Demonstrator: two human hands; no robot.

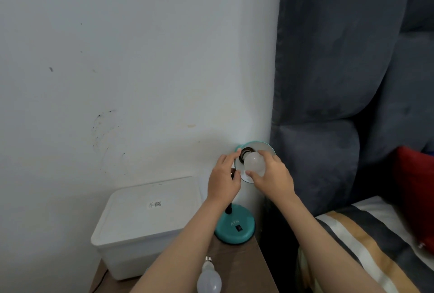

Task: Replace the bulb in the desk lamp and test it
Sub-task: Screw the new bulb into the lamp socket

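A teal desk lamp stands on a small wooden table, its round base (234,228) near the wall and its shade (265,147) tipped up toward me. My right hand (272,178) grips a white bulb (253,163) whose base sits at the dark socket inside the shade. My left hand (224,178) holds the shade's left rim, fingers curled over its edge. A second white bulb (209,279) lies on the table by my left forearm, its screw base pointing away from me.
A white lidded plastic box (150,217) fills the table's left side. The wooden table (256,264) ends at the right beside a bed with a striped cover (366,241). A grey padded headboard (328,128) and a red cushion (413,189) stand to the right.
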